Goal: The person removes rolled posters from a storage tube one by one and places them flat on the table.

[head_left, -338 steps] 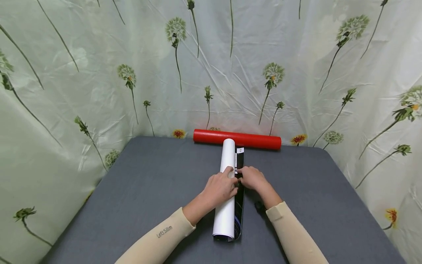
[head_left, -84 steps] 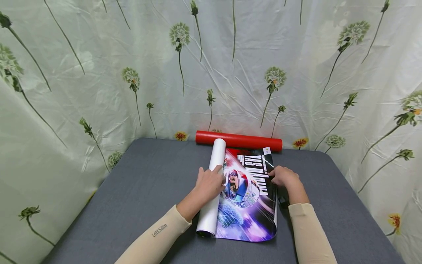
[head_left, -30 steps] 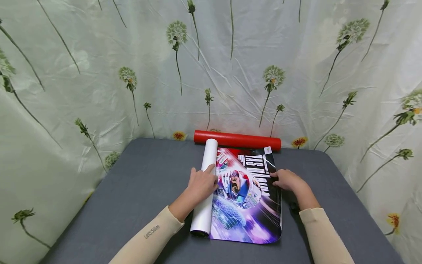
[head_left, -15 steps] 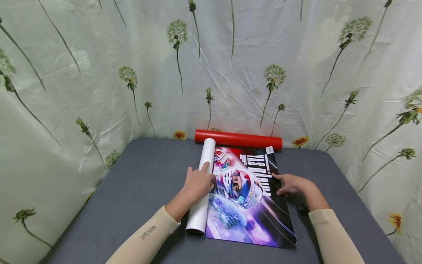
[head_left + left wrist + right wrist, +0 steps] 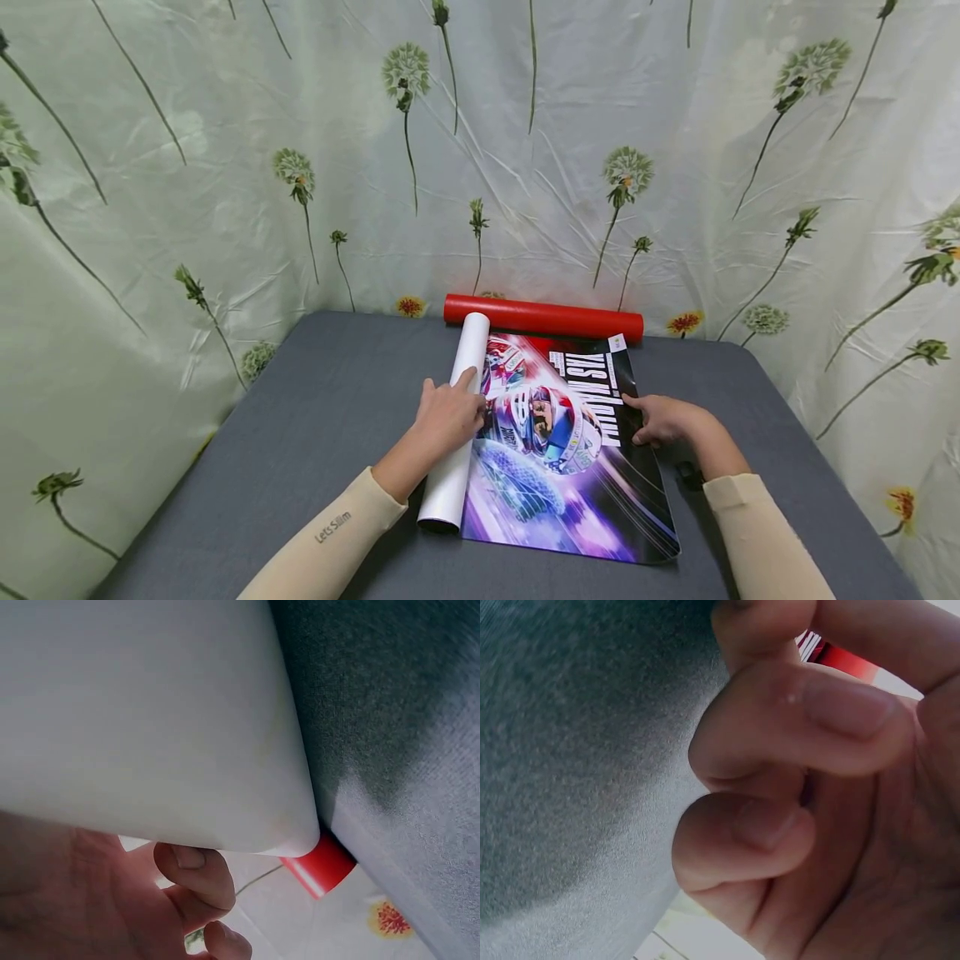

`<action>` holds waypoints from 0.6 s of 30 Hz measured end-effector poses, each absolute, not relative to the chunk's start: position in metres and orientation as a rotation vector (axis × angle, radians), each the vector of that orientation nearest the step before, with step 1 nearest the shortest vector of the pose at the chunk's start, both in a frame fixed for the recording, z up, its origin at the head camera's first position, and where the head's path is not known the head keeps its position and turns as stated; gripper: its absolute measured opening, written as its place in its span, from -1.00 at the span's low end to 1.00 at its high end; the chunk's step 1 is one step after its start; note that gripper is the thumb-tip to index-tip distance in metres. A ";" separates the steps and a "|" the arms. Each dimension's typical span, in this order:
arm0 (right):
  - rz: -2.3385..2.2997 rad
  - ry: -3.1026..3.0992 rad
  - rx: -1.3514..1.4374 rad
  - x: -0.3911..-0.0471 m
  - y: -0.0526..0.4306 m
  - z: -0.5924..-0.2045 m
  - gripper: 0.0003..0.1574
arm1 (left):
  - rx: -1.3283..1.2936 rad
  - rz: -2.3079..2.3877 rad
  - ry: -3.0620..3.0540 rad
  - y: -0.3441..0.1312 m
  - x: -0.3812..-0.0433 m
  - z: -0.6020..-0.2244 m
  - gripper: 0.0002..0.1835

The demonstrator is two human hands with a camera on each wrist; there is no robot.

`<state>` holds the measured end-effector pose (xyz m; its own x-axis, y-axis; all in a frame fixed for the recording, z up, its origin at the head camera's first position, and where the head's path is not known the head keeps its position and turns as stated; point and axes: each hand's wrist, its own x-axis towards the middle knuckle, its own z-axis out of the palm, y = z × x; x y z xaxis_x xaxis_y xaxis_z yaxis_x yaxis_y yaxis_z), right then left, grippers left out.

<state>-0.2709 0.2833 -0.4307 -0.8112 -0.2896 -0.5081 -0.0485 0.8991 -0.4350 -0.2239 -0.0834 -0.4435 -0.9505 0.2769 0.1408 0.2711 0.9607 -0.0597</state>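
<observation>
A partly unrolled glossy poster (image 5: 547, 475) lies face up on the grey table, printed with a racing helmet and large white letters. Its left side is still a white roll (image 5: 450, 475). The left hand (image 5: 447, 417) rests on the roll's upper middle, index finger pointing along it; in the left wrist view its loosely bent fingers (image 5: 196, 874) lie beside the white paper. At the poster's right edge the right hand (image 5: 671, 421) touches the dark margin with index finger and thumb spread apart. The right wrist view shows its other fingers (image 5: 780, 735) bent towards the palm.
A red tube (image 5: 543, 317) lies across the back of the table (image 5: 315, 417), behind the poster. A flower-printed curtain (image 5: 525, 167) hangs behind and at the sides. Near the right wrist is a small black object (image 5: 688, 475), partly hidden.
The poster went from nearly fully rolled to widely spread. The left hand moved left with the roll, the right hand rightward along with the edge. Lately the lower right corner has flattened.
</observation>
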 end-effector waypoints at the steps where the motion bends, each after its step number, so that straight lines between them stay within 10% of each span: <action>1: -0.543 2.475 -0.242 -0.271 0.283 -0.430 0.13 | -0.411 0.061 -2.974 -0.084 -0.224 -0.444 -0.79; 18: -0.532 2.485 -0.223 -0.272 0.292 -0.431 0.12 | -0.423 0.053 -2.971 -0.087 -0.222 -0.439 -0.81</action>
<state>-0.2719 0.2920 -0.4307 -0.8166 -0.2718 -0.5091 -0.0394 0.9064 -0.4207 -0.2219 -0.0871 -0.4392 -0.9506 0.2803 0.1337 0.2754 0.9598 -0.0543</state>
